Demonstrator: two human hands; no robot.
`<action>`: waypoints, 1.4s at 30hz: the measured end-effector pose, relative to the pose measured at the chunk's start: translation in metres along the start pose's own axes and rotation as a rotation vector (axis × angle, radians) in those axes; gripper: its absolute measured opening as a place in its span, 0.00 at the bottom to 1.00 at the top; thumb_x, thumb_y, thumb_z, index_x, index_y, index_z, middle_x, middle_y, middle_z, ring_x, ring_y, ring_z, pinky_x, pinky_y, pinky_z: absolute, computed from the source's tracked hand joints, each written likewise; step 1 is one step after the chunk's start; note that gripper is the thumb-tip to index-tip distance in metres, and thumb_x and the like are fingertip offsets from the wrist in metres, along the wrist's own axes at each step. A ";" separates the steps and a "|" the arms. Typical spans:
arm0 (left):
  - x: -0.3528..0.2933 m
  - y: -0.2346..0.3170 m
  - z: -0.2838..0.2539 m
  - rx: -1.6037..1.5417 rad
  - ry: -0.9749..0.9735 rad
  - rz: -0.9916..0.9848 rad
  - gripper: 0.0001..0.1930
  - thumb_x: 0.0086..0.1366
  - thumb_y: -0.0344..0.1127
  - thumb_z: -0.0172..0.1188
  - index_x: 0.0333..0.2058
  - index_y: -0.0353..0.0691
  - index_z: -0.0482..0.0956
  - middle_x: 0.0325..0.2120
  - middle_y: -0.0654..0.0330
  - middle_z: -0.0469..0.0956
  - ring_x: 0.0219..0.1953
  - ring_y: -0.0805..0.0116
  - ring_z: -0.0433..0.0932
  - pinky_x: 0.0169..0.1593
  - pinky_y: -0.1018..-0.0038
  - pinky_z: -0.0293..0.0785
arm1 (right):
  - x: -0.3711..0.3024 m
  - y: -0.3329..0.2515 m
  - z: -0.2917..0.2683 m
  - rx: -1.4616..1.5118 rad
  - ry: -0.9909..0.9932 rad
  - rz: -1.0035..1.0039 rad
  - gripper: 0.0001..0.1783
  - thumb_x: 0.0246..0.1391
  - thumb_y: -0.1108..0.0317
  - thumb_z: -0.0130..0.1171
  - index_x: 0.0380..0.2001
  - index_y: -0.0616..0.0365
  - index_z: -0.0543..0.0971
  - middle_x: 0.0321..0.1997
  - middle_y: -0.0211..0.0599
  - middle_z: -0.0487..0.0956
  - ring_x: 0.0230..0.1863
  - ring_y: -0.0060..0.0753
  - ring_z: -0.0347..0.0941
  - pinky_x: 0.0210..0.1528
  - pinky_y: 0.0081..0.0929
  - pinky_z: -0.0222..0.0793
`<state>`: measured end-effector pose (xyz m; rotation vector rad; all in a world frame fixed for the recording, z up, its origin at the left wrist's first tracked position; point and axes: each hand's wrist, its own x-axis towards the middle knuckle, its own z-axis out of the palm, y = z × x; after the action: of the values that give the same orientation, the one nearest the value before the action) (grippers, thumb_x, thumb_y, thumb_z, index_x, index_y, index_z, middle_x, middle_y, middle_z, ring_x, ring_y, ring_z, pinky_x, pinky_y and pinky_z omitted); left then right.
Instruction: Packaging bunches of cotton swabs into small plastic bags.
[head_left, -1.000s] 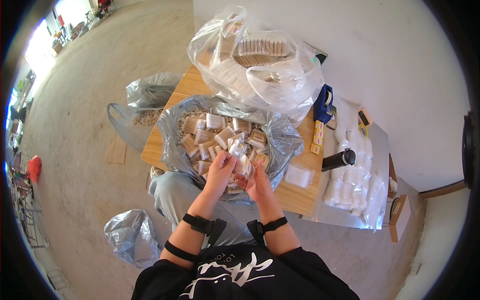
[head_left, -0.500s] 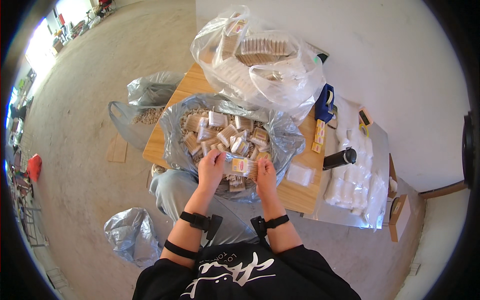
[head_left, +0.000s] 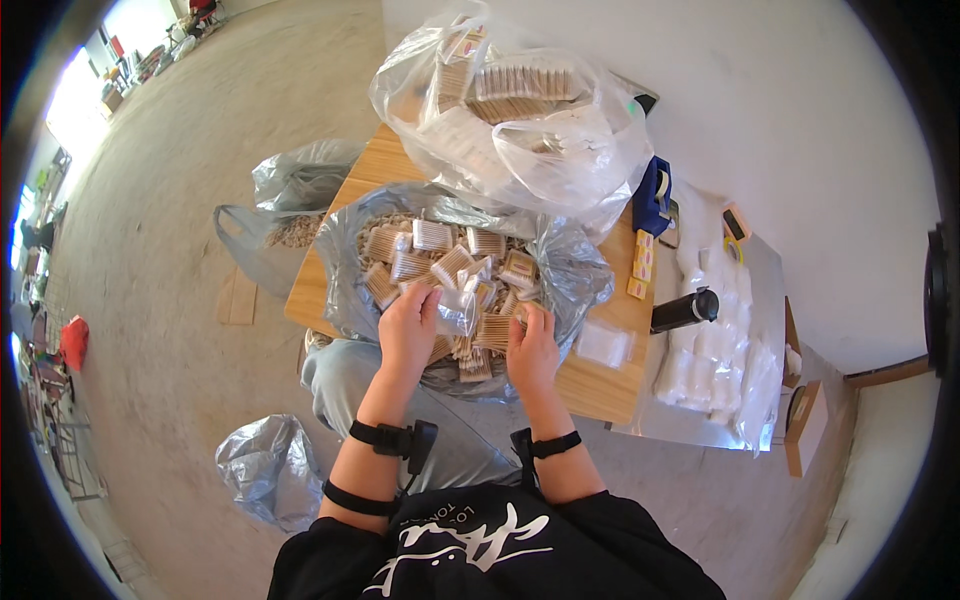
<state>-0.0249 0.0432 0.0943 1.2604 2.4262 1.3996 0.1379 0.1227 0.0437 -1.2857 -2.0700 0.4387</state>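
My left hand [head_left: 407,325] pinches a small clear plastic bag [head_left: 458,312] above the grey plastic sack [head_left: 345,290]. Curled together, the fingers of my right hand [head_left: 533,345] meet at the edge of a pack of cotton swabs [head_left: 493,331]; whether they grip that pack or something hidden, I cannot tell. Under both hands, the open sack holds several more swab packs [head_left: 433,236], some with yellow labels, on a heap of loose swabs [head_left: 385,228]. The sack rests on the wooden table [head_left: 600,385].
At the table's far side stands a clear bag [head_left: 590,150] full of swab packs. To the right are a blue tape dispenser [head_left: 652,195], yellow boxes [head_left: 641,262], flat clear bags [head_left: 603,344], a black bottle [head_left: 685,311] and white bundles [head_left: 705,350]. Grey sacks [head_left: 262,235] sit left.
The yellow-labelled pack stretched between my hands no longer shows there. My hands are farther apart: the left has shifted left with the clear bag, the right slightly right.
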 end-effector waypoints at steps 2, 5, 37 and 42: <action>0.002 0.009 -0.003 0.039 -0.001 0.050 0.06 0.61 0.35 0.56 0.29 0.39 0.74 0.21 0.52 0.75 0.24 0.51 0.74 0.28 0.64 0.69 | 0.000 0.010 -0.002 0.182 -0.080 0.007 0.12 0.54 0.62 0.56 0.37 0.58 0.72 0.36 0.42 0.74 0.34 0.46 0.74 0.33 0.36 0.70; 0.008 0.009 -0.009 0.027 0.089 0.067 0.06 0.61 0.35 0.56 0.29 0.39 0.74 0.20 0.53 0.74 0.24 0.53 0.74 0.28 0.66 0.69 | -0.003 0.019 0.009 0.208 -0.223 0.032 0.12 0.52 0.63 0.58 0.35 0.58 0.72 0.36 0.41 0.75 0.34 0.45 0.74 0.33 0.37 0.71; -0.010 0.024 0.031 -0.352 -0.065 -0.158 0.08 0.64 0.33 0.55 0.29 0.35 0.74 0.16 0.64 0.69 0.18 0.78 0.67 0.24 0.79 0.64 | -0.059 0.218 -0.086 0.134 -0.181 0.681 0.12 0.48 0.66 0.64 0.33 0.58 0.74 0.23 0.29 0.75 0.23 0.25 0.71 0.25 0.25 0.67; -0.032 0.048 0.056 -0.522 -0.280 -0.315 0.08 0.65 0.34 0.54 0.29 0.37 0.73 0.16 0.67 0.68 0.18 0.81 0.65 0.22 0.81 0.62 | -0.066 0.183 -0.090 -0.441 -0.094 0.457 0.15 0.48 0.64 0.63 0.37 0.56 0.72 0.28 0.37 0.76 0.28 0.35 0.74 0.31 0.29 0.69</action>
<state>0.0497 0.0719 0.0873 0.8385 1.8095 1.5020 0.3411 0.1438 -0.0212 -2.0520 -2.0082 0.2426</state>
